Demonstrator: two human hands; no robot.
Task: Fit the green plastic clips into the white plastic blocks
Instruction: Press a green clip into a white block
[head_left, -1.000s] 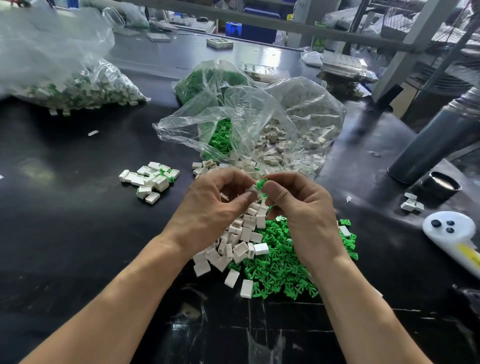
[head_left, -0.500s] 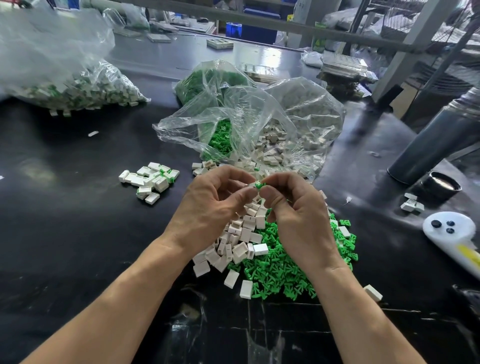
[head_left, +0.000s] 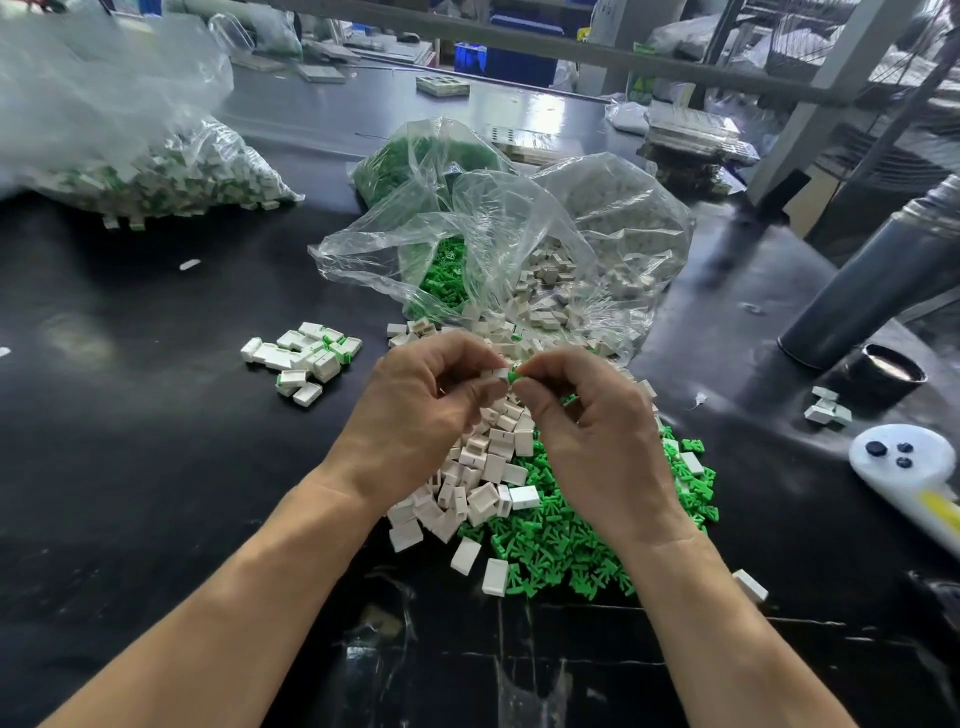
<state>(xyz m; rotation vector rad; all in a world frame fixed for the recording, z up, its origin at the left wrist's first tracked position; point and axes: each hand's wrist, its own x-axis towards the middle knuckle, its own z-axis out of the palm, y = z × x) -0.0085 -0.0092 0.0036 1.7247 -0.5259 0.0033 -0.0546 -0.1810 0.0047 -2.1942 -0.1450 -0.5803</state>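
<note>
- Left hand: fingers curled, thumb and fingertips pinching one white block above the loose piles.
- Right hand: fingers curled, thumb and forefinger pinching a green clip. The clip touches the right end of the held block; how far it sits inside cannot be told.
- Both hands meet at the fingertips, over the near edge of the bag mouths.
- Loose white blocks: a heap on the black table, directly below and between the hands.
- Loose green clips: a heap just beside the white heap, on its right, partly under the right wrist — a few white blocks lie on it.
- Finished pieces: a small cluster of white blocks showing green at their ends, on the table left of the hands, apart from the heaps.
- Open clear bags: behind the hands — green clips in the left part, white blocks in the right part, spilling toward the heaps.
- Large clear bag: far left, filled with white-and-green pieces.
- White controller: right edge of the table, with dark buttons.
- Grey cylinder: right, leaning, near a small dark round cup.
</note>
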